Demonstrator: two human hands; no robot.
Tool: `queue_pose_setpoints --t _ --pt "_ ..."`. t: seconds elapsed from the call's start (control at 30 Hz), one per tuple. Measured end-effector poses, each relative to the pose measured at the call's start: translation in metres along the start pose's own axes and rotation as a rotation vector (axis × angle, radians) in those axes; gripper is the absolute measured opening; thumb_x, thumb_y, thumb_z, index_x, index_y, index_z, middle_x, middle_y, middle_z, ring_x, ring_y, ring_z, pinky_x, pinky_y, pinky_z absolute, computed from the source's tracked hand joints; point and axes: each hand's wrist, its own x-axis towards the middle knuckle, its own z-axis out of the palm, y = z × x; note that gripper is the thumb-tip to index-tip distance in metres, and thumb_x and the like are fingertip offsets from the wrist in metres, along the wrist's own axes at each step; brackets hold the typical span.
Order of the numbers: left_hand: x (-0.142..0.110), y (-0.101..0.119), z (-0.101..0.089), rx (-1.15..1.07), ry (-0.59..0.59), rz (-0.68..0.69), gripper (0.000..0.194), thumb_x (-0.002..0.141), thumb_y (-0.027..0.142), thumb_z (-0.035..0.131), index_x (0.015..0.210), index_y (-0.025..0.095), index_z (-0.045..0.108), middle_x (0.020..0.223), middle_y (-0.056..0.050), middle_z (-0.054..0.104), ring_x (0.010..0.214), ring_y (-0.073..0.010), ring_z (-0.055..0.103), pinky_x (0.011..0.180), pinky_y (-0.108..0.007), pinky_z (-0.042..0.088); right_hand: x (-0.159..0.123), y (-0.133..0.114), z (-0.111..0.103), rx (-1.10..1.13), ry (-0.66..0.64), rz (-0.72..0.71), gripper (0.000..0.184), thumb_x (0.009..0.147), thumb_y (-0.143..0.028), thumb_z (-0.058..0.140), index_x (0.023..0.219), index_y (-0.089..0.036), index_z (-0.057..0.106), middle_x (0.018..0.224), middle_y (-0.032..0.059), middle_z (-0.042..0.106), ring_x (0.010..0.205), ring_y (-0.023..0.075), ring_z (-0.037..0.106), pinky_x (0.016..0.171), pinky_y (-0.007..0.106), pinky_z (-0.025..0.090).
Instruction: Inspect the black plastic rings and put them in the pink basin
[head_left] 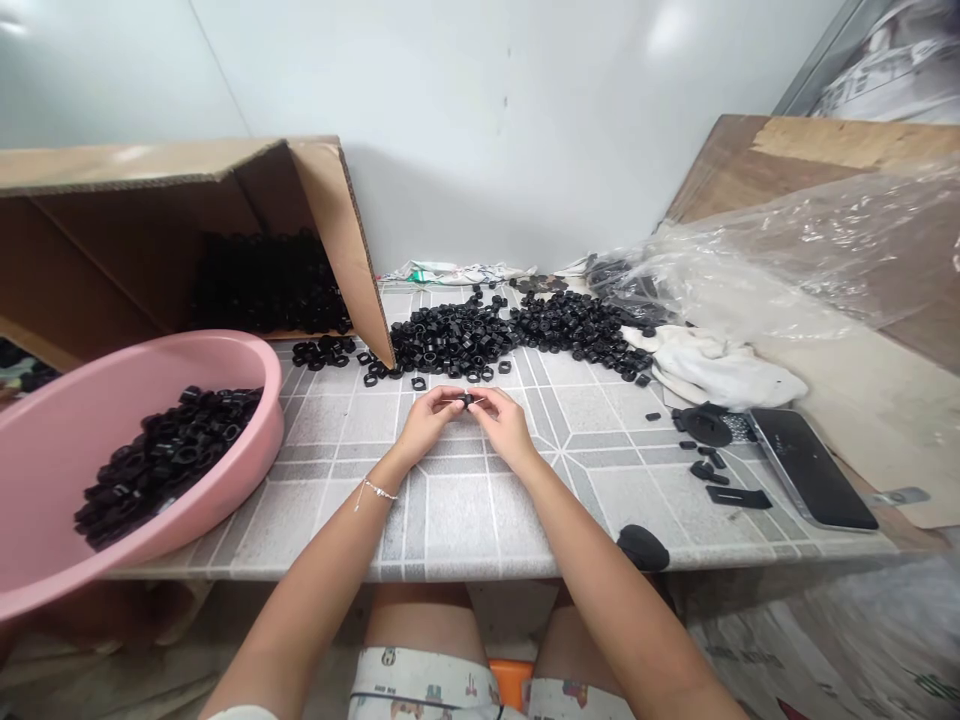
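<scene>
My left hand (427, 422) and my right hand (504, 427) meet at the middle of the tiled tabletop (465, 510). Their fingertips pinch a small black plastic part (467, 401) between them. Its exact shape is hidden by my fingers. Just beyond my hands lie two loose heaps of black hexagonal rings (450, 340) (577, 325), with a few strays nearer my fingers. A thin bracelet circles my left wrist (379, 490).
To the left, a pink plastic basin (274, 420) holds black rings. Behind it, a tilted cardboard box (112, 230) holds more. At right lie a white cloth (712, 370), a clear plastic sheet (787, 260), a black tablet-like device (810, 470), and several black parts.
</scene>
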Motion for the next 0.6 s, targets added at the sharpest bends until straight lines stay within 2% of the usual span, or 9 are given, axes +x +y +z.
queue_pose_setpoints --t 0.1,0.23,0.33,0.47,0.6 --pt "-0.001 0.001 0.001 -0.118 -0.006 -0.075 0.037 0.069 0.036 0.076 0.097 0.014 0.066 0.1 -0.008 0.069 0.089 -0.0184 0.064 0.086 -0.032 0.051 0.001 0.002 0.0 0.027 0.002 0.035 0.021 0.08 -0.029 0.06 0.097 -0.022 0.069 0.097 0.007 0.067 0.086 0.0202 0.064 0.083 0.038 0.053" --pt "-0.003 0.003 0.0 -0.208 -0.03 -0.225 0.036 0.068 0.041 0.078 0.083 0.011 0.064 0.079 -0.005 0.068 0.072 -0.014 0.064 0.075 -0.028 0.052 0.002 0.007 0.0 0.098 -0.049 0.08 0.021 0.08 -0.037 0.06 0.091 -0.021 0.067 0.095 0.0072 0.067 0.085 0.0207 0.065 0.083 0.039 0.053" --pt "-0.003 0.004 -0.004 -0.287 -0.042 -0.325 0.035 0.068 0.039 0.079 0.078 0.011 0.061 0.07 -0.004 0.066 0.068 -0.0124 0.063 0.071 -0.024 0.052 0.001 0.01 0.001 0.142 -0.096 0.082 0.021 0.08 -0.037 0.06 0.091 -0.02 0.064 0.094 0.0065 0.066 0.085 0.02 0.064 0.083 0.039 0.053" --pt "0.001 0.005 -0.011 -0.365 -0.108 -0.384 0.028 0.07 0.03 0.079 0.076 0.01 0.062 0.072 -0.004 0.065 0.069 -0.0112 0.063 0.073 -0.022 0.052 -0.002 0.006 0.004 0.027 -0.082 -0.024 0.016 0.084 -0.035 0.057 0.09 -0.021 0.063 0.092 0.0058 0.062 0.085 0.0194 0.062 0.08 0.036 0.053" --pt "0.002 0.005 -0.011 -0.438 -0.112 -0.389 0.019 0.075 0.024 0.074 0.078 0.01 0.061 0.073 -0.004 0.064 0.071 -0.01 0.062 0.072 -0.02 0.05 -0.007 -0.002 0.009 -0.116 -0.03 -0.139 0.024 0.092 -0.032 0.045 0.104 -0.021 0.063 0.098 0.0085 0.061 0.091 0.0213 0.06 0.084 0.039 0.052"
